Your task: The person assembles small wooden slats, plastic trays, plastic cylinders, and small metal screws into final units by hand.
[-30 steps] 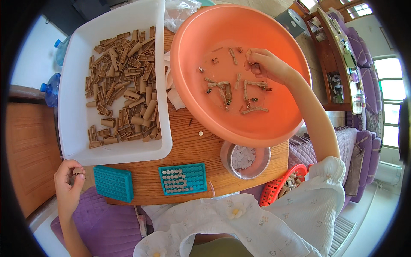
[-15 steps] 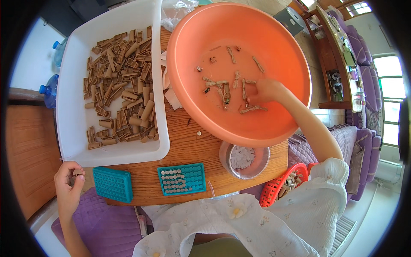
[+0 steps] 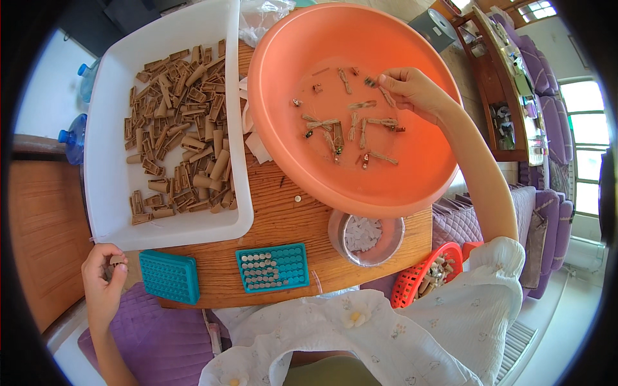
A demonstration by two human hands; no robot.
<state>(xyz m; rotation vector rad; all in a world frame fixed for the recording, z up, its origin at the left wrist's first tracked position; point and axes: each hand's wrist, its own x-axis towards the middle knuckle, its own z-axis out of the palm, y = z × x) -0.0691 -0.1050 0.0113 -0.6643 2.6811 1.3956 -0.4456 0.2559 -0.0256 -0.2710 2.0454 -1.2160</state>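
Observation:
Low at the left, my left hand is closed around a small brown plastic piece, mostly hidden by the fingers. My right hand is over the far right part of the orange basin, its fingertips pinching a small component with a dark greenish end. Tan tied wire bundles, some with small parts at their ends, lie scattered on the basin floor. Left of the basin, a white tub holds many hollow brown plastic casings.
Near the table's front edge are a teal tray with rows of silver discs and another teal tray. A clear round container of white pieces stands below the basin. A red basket of brown parts is at the right.
My right hand has lifted up and away from the basin's lower bundles, now pinching a component. A bundle now lies mid-basin where none showed before. My left hand is nearly still.

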